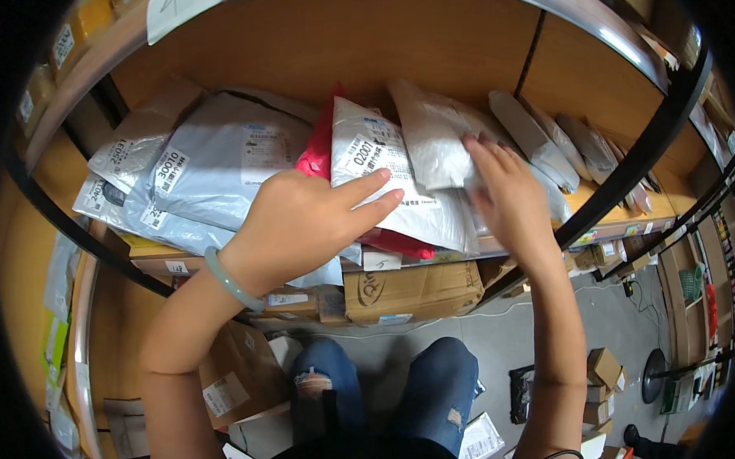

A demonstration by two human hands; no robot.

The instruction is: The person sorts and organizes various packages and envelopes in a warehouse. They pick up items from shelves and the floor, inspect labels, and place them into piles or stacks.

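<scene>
My left hand (306, 216) reaches over a shelf of parcels. Two of its fingers stretch out over the front of a white mailing bag (369, 145) with a printed label; its other fingers are hidden. Farther right, my right hand (512, 195) lies with fingers extended against a pale, crinkled plastic parcel (437, 142) that leans over the white bag. Its thumb side is slightly blurred. A red plastic bag (315, 149) shows behind and below the white one. Left of them lies a large grey mailing bag (223, 153), with a silvery parcel (129, 149) beyond it.
Slim parcels (535, 142) stand in a row along the shelf to the right. Black metal uprights (646, 151) cross in front of it. Cardboard boxes (414, 293) sit beneath the shelf, and small boxes (602, 387) lie on the grey floor. Another person's shoe (645, 449) shows at lower right.
</scene>
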